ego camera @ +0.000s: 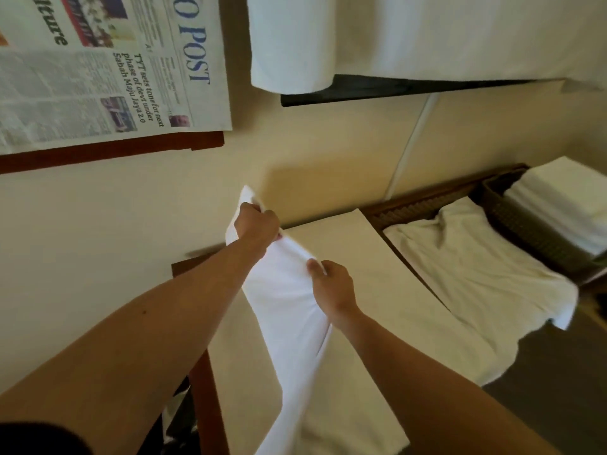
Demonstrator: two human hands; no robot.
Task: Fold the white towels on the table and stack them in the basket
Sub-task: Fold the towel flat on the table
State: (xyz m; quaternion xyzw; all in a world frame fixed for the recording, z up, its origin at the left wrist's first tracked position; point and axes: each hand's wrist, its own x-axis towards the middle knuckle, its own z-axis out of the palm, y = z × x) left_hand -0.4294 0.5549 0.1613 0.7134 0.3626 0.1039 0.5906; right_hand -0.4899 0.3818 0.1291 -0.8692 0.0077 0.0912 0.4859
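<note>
A white towel (289, 323) hangs lifted above the table, stretched between both hands. My left hand (258, 226) grips its top corner near the wall. My right hand (331, 284) pinches the upper edge a little lower and to the right. Below them a flat white towel (377, 290) is spread over the table. A crumpled white towel (466, 267) lies to its right. At the far right a dark woven basket (525, 231) holds a stack of folded white towels (565, 205).
A cream wall faces me, with a newspaper (108, 67) on a brown shelf at the upper left. White cloth (427, 37) hangs over a dark shelf at the top. The table's brown edge (207, 389) runs down at the left.
</note>
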